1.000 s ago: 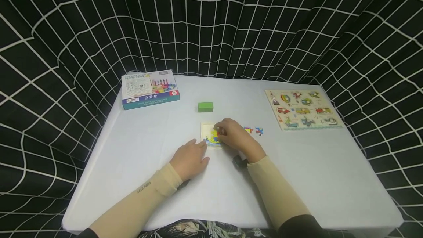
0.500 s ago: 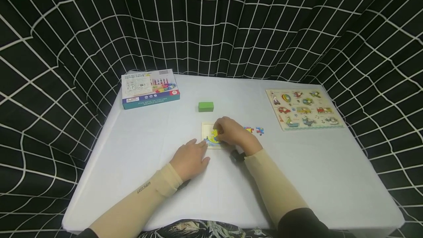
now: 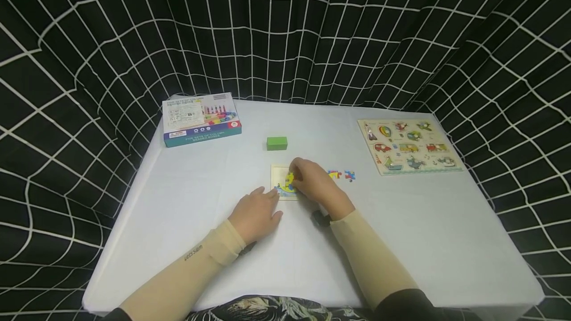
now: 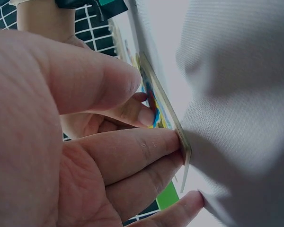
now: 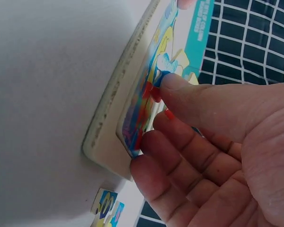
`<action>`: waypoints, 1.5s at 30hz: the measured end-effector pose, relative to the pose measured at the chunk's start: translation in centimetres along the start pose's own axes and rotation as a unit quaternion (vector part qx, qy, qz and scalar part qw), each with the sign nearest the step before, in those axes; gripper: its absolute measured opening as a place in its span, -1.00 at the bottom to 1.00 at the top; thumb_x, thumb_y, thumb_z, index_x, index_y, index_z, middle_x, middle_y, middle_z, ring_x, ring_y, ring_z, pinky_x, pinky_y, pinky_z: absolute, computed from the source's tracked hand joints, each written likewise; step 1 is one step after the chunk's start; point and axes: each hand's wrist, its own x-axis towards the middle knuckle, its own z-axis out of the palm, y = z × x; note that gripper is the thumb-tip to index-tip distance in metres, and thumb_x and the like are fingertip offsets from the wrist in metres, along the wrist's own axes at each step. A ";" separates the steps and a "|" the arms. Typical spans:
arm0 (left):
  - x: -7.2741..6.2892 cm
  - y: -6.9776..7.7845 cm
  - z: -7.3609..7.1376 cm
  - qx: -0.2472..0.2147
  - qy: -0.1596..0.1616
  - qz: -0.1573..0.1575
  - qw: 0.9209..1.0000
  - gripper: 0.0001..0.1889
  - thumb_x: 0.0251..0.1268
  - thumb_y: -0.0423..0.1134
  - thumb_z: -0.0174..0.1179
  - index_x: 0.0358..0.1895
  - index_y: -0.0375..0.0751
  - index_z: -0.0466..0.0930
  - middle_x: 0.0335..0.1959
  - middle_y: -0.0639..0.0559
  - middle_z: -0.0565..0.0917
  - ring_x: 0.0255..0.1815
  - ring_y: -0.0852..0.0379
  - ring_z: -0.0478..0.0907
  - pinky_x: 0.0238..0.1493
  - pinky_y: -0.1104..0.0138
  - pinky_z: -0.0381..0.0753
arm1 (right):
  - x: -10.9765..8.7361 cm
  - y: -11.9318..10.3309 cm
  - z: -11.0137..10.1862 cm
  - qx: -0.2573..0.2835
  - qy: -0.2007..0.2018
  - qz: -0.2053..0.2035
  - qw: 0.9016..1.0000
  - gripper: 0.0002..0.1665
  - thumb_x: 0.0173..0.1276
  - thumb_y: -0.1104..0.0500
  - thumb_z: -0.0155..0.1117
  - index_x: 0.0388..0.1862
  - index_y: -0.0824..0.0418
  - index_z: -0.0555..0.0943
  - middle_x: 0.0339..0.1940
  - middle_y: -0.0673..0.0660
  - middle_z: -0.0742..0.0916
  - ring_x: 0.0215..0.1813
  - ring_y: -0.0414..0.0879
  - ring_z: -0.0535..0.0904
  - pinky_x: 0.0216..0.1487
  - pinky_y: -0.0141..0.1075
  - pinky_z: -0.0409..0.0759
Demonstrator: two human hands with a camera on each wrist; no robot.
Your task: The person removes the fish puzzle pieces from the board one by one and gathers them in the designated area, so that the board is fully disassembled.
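A small jigsaw puzzle board [image 3: 274,178] with a pale wooden frame and a yellow and blue picture lies mid-table. My left hand [image 3: 256,217] rests beside it; in the left wrist view its straight fingers [image 4: 142,146] touch the board's edge [image 4: 163,101]. Over the board's right part, my right hand [image 3: 318,182] pinches a red and blue puzzle piece [image 5: 154,90] against the picture, and the thumb and fingers partly hide that piece. Two loose puzzle pieces, one yellow and red [image 3: 334,175] and one blue and red [image 3: 350,176], lie right of the hand.
Behind the board stands a green block [image 3: 277,143]. A flat box of beads [image 3: 202,119] is at the back left, and a wooden vehicle puzzle [image 3: 410,147] at the back right. Black grid cloth [image 3: 285,33] hangs around the white table [image 3: 401,241].
The right hand has shifted slightly over the board, and its fingers have drawn closer to the picture. The left hand stays in place at the board's edge.
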 end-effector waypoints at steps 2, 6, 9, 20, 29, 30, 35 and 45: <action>0.0 0.0 0.1 0.002 -0.001 0.000 1.000 -0.47 0.59 -0.05 0.27 0.36 -0.42 0.67 0.41 -0.22 0.70 0.47 -0.38 0.59 0.43 -0.17 0.65 | -0.1 0.0 0.1 0.001 0.003 0.000 1.000 -0.63 0.45 0.29 0.53 0.17 0.19 0.64 -0.13 0.08 0.73 -0.09 -0.01 0.61 0.06 -0.11 0.70; -0.1 0.0 0.2 0.001 -0.002 0.002 1.000 -0.48 0.59 -0.06 0.26 0.36 -0.42 0.67 0.41 -0.23 0.70 0.47 -0.39 0.59 0.42 -0.18 0.66 | -0.4 -0.1 0.3 0.002 0.003 0.003 1.000 -0.55 0.44 0.30 0.53 0.26 0.20 0.65 -0.10 0.09 0.74 -0.06 -0.01 0.63 0.12 -0.08 0.72; -0.3 0.1 0.2 0.001 0.003 0.007 1.000 -0.49 0.57 -0.09 0.28 0.34 -0.44 0.68 0.39 -0.24 0.71 0.45 -0.40 0.61 0.40 -0.19 0.67 | -0.6 -0.1 0.5 -0.005 0.007 0.002 1.000 -0.54 0.43 0.32 0.53 0.27 0.20 0.69 -0.05 0.09 0.76 -0.03 0.00 0.62 0.20 -0.07 0.72; -0.3 0.1 0.1 -0.009 0.007 0.011 1.000 -0.50 0.57 -0.12 0.26 0.33 -0.47 0.68 0.38 -0.26 0.71 0.46 -0.41 0.60 0.47 -0.13 0.63 | -2.4 0.1 0.6 -0.003 0.058 -0.064 0.996 -0.85 0.45 0.37 0.46 -0.08 0.18 0.78 -0.14 0.07 0.79 -0.02 -0.01 0.69 0.21 -0.06 0.73; -0.2 0.0 0.2 -0.005 0.016 0.013 1.000 -0.50 0.57 -0.11 0.26 0.33 -0.45 0.68 0.38 -0.25 0.71 0.45 -0.41 0.61 0.45 -0.16 0.64 | -3.0 -0.1 0.1 0.002 0.068 -0.085 0.994 -0.91 0.40 0.29 0.56 -0.19 0.15 0.80 -0.20 0.03 0.80 -0.08 -0.05 0.70 0.13 -0.09 0.75; -0.2 -0.1 0.2 -0.004 0.017 0.013 1.000 -0.50 0.57 -0.11 0.27 0.33 -0.45 0.68 0.38 -0.25 0.71 0.44 -0.42 0.61 0.44 -0.16 0.64 | -3.0 -0.1 -0.3 0.005 0.072 -0.076 0.995 -0.92 0.43 0.30 0.53 -0.18 0.14 0.80 -0.19 0.03 0.79 -0.08 -0.04 0.69 0.12 -0.08 0.74; -0.1 0.0 0.1 0.000 0.007 0.005 1.000 -0.48 0.59 -0.06 0.26 0.35 -0.42 0.68 0.40 -0.23 0.70 0.46 -0.40 0.60 0.46 -0.17 0.63 | -3.5 2.0 -3.3 0.031 0.095 -0.008 0.995 -0.86 0.59 0.29 0.34 -0.01 0.19 0.81 -0.01 0.16 0.81 0.04 0.08 0.71 0.17 0.04 0.74; -0.1 0.0 0.0 -0.004 0.001 0.000 1.000 -0.48 0.59 -0.06 0.27 0.36 -0.42 0.67 0.41 -0.23 0.69 0.48 -0.40 0.58 0.45 -0.20 0.63 | -5.2 8.0 -7.0 0.027 -0.036 0.126 0.991 -0.70 0.63 0.22 0.19 0.17 0.30 0.74 0.23 0.31 0.75 0.22 0.19 0.59 0.40 0.20 0.57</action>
